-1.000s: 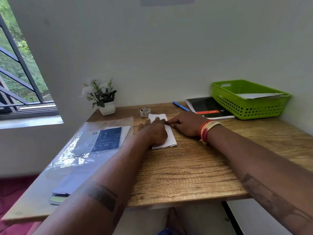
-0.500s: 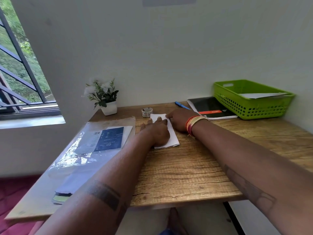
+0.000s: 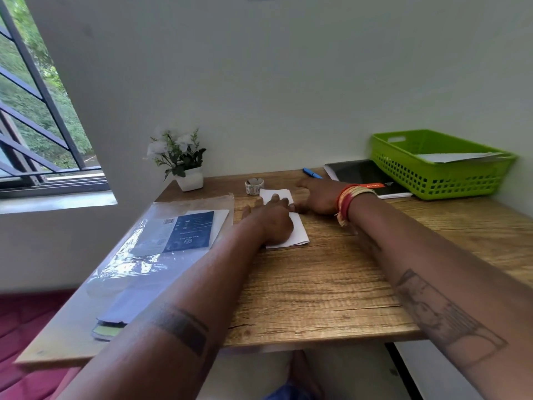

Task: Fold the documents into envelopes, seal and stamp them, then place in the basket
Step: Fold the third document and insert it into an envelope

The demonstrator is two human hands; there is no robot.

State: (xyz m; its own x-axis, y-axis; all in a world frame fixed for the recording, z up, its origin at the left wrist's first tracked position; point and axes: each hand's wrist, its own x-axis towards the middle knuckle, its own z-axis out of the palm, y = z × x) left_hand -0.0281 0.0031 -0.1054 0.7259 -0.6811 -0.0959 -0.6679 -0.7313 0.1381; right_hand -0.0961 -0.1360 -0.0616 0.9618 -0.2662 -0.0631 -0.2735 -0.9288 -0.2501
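Left hand (image 3: pixel 272 223) stays flat on the folded paper (image 3: pixel 298 235), fingers straight and pressed together; right hand (image 3: pixel 320 196) has slid toward the table's (image 3: pixel 331 290) back edge, fingers flat.

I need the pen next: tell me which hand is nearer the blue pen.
Right. The right hand lies just in front of the blue pen; the left hand rests on the folded paper, farther off.
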